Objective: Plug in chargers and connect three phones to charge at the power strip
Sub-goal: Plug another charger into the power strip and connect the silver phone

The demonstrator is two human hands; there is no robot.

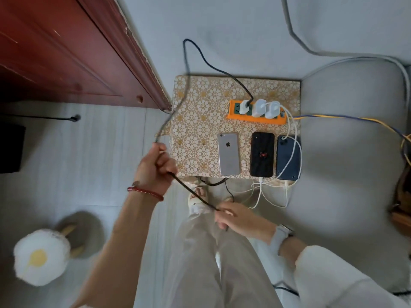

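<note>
An orange power strip (235,115) lies on a patterned stool top (200,121) with three white chargers (259,107) plugged in. Below it lie three phones face down: a silver phone (229,156), a black phone (262,154) and a dark blue phone (287,158). White cables (259,196) run to the black and blue phones. A black braided cable (213,67) leaves the left charger, loops up and comes down to my left hand (153,167), which grips it. My right hand (235,216) pinches the same cable near its free end, above my lap.
A dark red door (66,52) stands at the left. A grey cushioned seat (347,156) borders the stool on the right, with a yellow-blue cord (355,120) across it. A fluffy white slipper (40,256) lies on the floor at the lower left. My feet are below the stool.
</note>
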